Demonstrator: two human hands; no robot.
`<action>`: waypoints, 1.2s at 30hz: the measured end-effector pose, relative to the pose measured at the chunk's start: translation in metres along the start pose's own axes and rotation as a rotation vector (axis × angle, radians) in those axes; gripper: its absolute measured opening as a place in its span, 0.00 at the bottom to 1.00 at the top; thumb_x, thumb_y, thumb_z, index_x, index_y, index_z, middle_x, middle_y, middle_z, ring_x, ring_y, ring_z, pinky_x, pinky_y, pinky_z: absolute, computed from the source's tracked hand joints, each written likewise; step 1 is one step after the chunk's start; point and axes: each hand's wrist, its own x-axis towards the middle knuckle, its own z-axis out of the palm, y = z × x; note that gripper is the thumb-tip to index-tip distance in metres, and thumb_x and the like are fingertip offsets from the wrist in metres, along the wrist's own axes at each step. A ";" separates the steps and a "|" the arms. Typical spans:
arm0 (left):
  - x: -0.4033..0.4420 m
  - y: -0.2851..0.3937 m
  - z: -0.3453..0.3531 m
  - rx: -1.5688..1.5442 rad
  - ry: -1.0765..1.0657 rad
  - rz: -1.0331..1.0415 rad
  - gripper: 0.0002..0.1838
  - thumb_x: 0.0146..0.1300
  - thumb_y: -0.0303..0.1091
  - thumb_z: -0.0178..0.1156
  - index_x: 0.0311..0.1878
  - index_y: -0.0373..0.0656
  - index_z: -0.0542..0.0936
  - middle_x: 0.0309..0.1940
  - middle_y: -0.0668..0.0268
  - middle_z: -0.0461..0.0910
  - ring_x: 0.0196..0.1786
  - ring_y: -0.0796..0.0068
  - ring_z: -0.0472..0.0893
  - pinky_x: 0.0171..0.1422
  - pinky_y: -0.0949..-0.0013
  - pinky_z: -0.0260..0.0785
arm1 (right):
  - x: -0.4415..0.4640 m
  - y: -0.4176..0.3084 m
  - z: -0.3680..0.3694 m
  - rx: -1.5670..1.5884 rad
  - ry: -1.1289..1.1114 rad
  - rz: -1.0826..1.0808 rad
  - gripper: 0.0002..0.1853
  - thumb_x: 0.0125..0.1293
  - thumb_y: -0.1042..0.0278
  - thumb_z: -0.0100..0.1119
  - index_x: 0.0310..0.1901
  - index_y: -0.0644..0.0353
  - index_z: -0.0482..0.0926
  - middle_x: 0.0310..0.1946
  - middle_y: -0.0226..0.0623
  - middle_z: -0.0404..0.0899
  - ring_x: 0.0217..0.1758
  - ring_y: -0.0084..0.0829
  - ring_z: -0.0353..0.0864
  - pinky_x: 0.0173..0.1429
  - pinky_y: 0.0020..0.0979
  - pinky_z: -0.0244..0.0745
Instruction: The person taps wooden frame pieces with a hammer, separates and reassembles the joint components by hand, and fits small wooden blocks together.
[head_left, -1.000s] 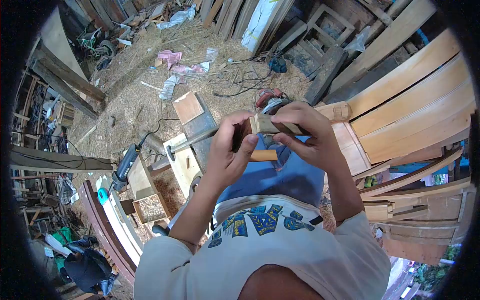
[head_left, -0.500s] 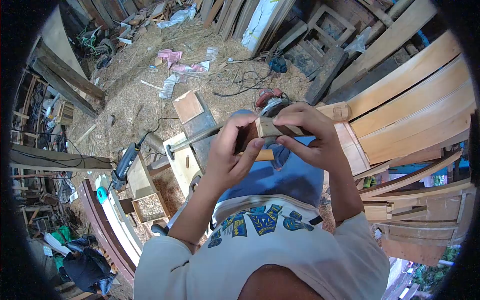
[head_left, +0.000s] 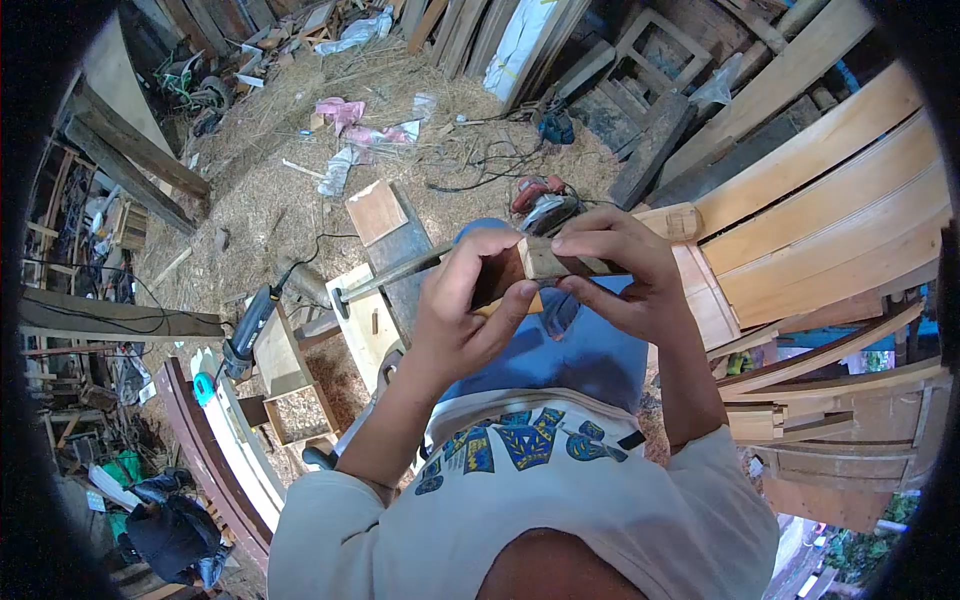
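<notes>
In front of my lap, my left hand (head_left: 462,290) is closed around a dark reddish-brown piece of wood (head_left: 500,274), thumb below and fingers above. My right hand (head_left: 628,268) grips a paler wooden block (head_left: 541,259) between thumb and fingers. The block's light end meets the dark piece; I cannot tell whether the two are joined. Beneath the left thumb a short yellowish strip (head_left: 530,303) shows, mostly hidden by the hand. A red circular saw (head_left: 540,200) lies on the ground just beyond my hands.
Long light boards (head_left: 830,210) lean at the right. On the left are a dark power tool (head_left: 252,325) with a cord, an open wooden box (head_left: 300,415) and a metal bar clamp (head_left: 395,275). Wood shavings (head_left: 270,190), cables and cloth scraps (head_left: 345,115) cover the floor.
The pale block has turned slightly in my fingers, showing its side differently. The yellowish strip sticks out less past my left thumb. Both hands have shifted only a little.
</notes>
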 end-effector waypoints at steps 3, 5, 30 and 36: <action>-0.001 -0.002 0.000 0.020 -0.004 0.012 0.19 0.68 0.30 0.69 0.58 0.39 0.75 0.34 0.64 0.77 0.33 0.71 0.77 0.39 0.69 0.70 | 0.000 0.000 0.000 0.012 -0.004 -0.002 0.20 0.56 0.74 0.78 0.52 0.56 0.86 0.46 0.41 0.85 0.53 0.41 0.85 0.59 0.39 0.79; -0.002 -0.006 0.002 -0.012 0.003 0.014 0.19 0.68 0.30 0.69 0.58 0.39 0.75 0.35 0.63 0.78 0.34 0.71 0.78 0.40 0.69 0.71 | -0.001 -0.002 -0.001 0.022 -0.004 0.017 0.21 0.56 0.74 0.78 0.52 0.56 0.86 0.47 0.41 0.85 0.53 0.41 0.85 0.59 0.39 0.79; -0.004 0.006 0.000 -0.067 0.000 -0.084 0.22 0.64 0.27 0.72 0.58 0.39 0.74 0.38 0.63 0.80 0.38 0.74 0.81 0.44 0.70 0.74 | -0.003 -0.001 0.000 0.046 -0.033 0.019 0.21 0.56 0.77 0.77 0.53 0.56 0.86 0.48 0.40 0.85 0.53 0.38 0.85 0.57 0.37 0.80; -0.004 -0.001 -0.001 -0.058 -0.055 0.041 0.22 0.69 0.22 0.65 0.62 0.34 0.70 0.46 0.64 0.78 0.44 0.81 0.77 0.47 0.76 0.70 | -0.002 -0.001 0.003 0.053 -0.024 0.000 0.21 0.56 0.77 0.77 0.53 0.56 0.86 0.47 0.40 0.84 0.52 0.38 0.85 0.57 0.37 0.80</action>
